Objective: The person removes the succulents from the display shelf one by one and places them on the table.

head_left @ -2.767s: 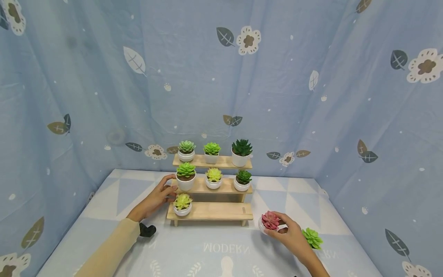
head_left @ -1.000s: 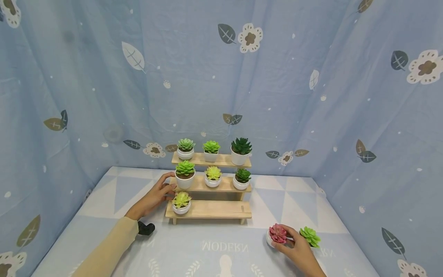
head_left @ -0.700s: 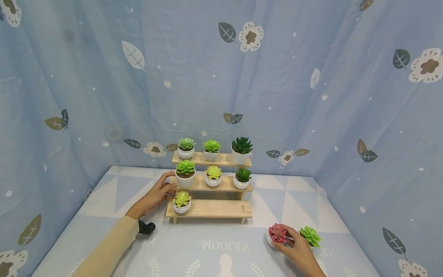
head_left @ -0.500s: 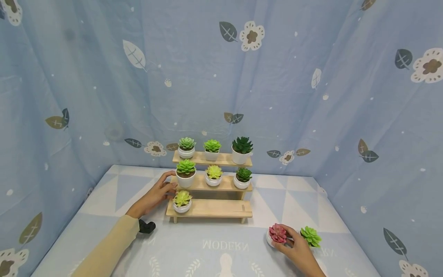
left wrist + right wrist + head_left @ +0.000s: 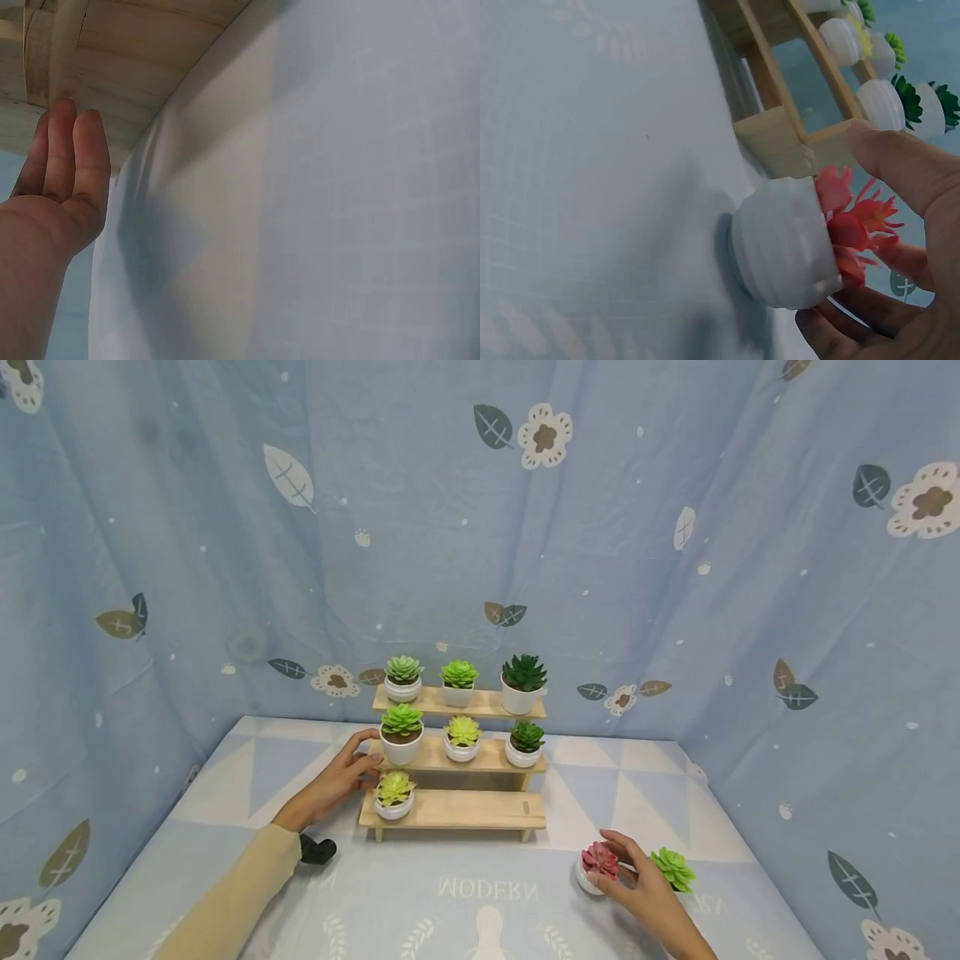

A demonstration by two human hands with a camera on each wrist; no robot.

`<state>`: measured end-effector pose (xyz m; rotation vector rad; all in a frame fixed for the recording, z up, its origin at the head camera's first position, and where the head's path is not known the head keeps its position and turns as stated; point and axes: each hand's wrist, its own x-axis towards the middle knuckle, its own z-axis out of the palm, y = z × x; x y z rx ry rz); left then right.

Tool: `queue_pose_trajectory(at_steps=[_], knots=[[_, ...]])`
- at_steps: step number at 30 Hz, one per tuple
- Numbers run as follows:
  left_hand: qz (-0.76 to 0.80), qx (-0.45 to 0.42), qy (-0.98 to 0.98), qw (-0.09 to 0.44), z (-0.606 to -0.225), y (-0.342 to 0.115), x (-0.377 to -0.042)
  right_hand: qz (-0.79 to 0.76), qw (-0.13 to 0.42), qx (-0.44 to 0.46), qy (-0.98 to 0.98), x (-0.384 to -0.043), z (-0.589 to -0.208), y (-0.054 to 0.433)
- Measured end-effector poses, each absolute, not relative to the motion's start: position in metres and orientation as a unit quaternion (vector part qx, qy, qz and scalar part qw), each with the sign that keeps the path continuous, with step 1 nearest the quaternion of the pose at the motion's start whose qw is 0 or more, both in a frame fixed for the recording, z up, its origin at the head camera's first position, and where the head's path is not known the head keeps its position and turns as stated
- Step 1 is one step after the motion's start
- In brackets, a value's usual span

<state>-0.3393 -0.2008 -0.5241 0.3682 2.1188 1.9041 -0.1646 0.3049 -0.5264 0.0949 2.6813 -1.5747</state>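
Note:
A three-tier wooden stand holds white-potted artificial succulents, three each on the top and middle tiers. One yellow-green succulent sits at the left of the bottom tier. My left hand is at the stand's left end; in the left wrist view its fingers extend nearly straight against the wood. On the table at right stands a pink succulent in a white pot. Around it my right hand has its fingers spread, thumb and index apart; the right wrist view shows the lower fingers near the pot's rim.
A bright green succulent stands just beyond my right hand, its pot mostly hidden. A black object lies beside my left wrist. Blue patterned curtain surrounds the back and sides of the cloth-covered table.
My right hand carried the pink succulent a little right and nearer, beside the green one, and set it down. Its fingers have now loosened and spread. My left hand stays at the stand.

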Motion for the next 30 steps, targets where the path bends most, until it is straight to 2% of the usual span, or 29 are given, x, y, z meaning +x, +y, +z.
queue_pose_trajectory(at_steps=[11,30], knots=[[0.658,0.129,0.729,0.140,-0.527,-0.202,-0.337,-0.533,-0.043,-0.040,0.844,-0.173,-0.503,0.300],[0.660,0.135,0.726,0.137,-0.524,-0.201,-0.340,-0.530,-0.032,-0.140,0.836,-0.219,-0.481,0.235]])
